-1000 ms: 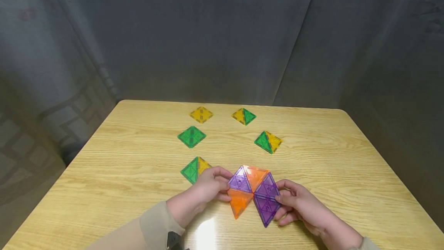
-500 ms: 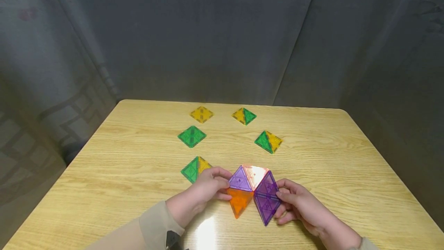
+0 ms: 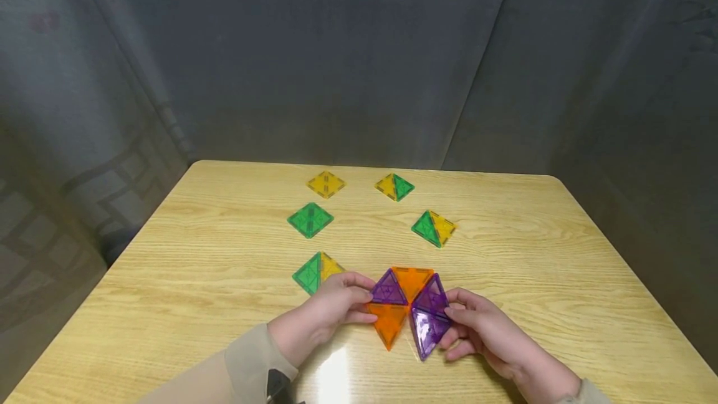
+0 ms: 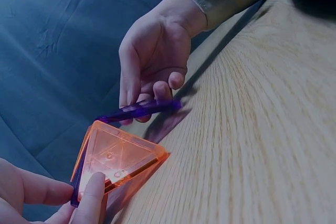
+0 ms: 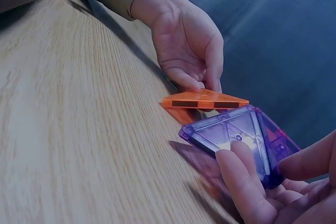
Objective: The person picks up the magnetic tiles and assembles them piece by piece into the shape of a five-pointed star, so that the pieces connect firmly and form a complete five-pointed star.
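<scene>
Joined purple and orange triangular tiles form a fan open toward the front edge in the head view. My left hand [image 3: 331,307] pinches the left side, where a purple tile [image 3: 388,288] meets an orange tile [image 3: 388,324]. An orange tile [image 3: 412,282] sits at the top of the fan. On the right, my right hand [image 3: 485,332] grips two purple tiles [image 3: 429,331] near their shared edge. The right wrist view shows a purple tile [image 5: 231,132] tilted above the wood, fingers beneath it. In the left wrist view an orange tile [image 4: 118,153] stands tilted, its lower corner near the tabletop.
Beyond the hands on the wooden table [image 3: 521,235] lie several diamond pairs: yellow [image 3: 326,184], green [image 3: 310,220], yellow-green [image 3: 395,187] and green-yellow [image 3: 434,229]. Another green-yellow pair [image 3: 308,274] is partly behind the left hand. A dark curtain [image 3: 336,61] hangs behind.
The tiles' tilt has shifted slightly, with glare now on the lower right purple tile. The lower tips of the fan have drawn slightly inward. Both hands keep their grip.
</scene>
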The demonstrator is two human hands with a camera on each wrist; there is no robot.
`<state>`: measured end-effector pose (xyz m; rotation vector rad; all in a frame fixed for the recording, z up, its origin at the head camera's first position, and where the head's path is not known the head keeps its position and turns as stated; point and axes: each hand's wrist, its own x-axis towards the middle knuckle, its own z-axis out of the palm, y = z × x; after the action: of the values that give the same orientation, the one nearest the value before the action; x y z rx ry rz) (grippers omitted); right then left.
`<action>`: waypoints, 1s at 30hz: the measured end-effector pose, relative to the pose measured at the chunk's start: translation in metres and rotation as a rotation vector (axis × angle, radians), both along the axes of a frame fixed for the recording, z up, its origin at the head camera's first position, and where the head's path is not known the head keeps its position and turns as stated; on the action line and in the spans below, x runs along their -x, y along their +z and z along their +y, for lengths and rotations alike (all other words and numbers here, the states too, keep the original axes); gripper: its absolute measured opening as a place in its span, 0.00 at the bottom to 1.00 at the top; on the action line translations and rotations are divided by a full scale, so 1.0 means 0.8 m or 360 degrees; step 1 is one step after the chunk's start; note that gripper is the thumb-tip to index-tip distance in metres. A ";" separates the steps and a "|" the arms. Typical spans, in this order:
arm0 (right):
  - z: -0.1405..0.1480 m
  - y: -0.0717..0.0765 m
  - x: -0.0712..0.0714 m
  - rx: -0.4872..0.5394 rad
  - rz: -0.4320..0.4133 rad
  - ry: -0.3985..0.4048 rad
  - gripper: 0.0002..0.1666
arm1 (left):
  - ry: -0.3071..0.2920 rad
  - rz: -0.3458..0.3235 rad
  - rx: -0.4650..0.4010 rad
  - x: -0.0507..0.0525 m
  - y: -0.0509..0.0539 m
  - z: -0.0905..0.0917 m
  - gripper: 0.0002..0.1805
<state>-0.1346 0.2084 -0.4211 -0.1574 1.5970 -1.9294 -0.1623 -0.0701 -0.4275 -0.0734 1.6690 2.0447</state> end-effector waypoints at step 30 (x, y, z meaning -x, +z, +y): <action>-0.004 0.000 -0.003 -0.0076 -0.0130 -0.0070 0.24 | -0.0025 0.0086 0.0149 -0.005 -0.002 0.006 0.16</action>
<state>-0.1326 0.2053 -0.4214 -0.0234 1.6035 -1.9041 -0.1584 -0.0650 -0.4287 -0.0371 1.7922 1.9730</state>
